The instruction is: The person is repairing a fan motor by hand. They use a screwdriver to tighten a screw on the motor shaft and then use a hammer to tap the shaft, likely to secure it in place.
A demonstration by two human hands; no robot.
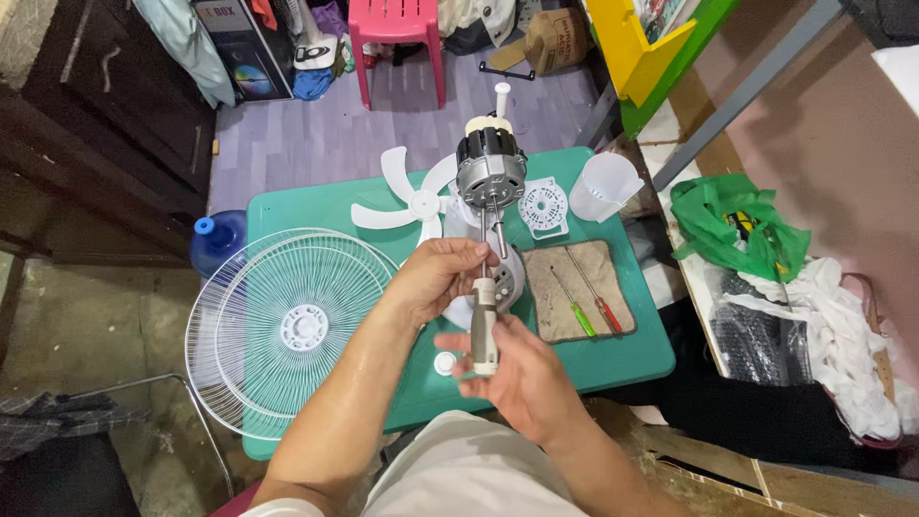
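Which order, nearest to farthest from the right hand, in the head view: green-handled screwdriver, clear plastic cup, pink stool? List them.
From the right hand:
1. Green-handled screwdriver, just right on the brown cloth.
2. Clear plastic cup, at the table's far right corner.
3. Pink stool, on the floor beyond the table.

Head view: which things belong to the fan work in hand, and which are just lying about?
In hand: screwdriver gripped by right hand, left hand by its shaft; fan motor.
Lying about: fan blade, wire grilles, two screwdrivers on a cloth, pink stool.
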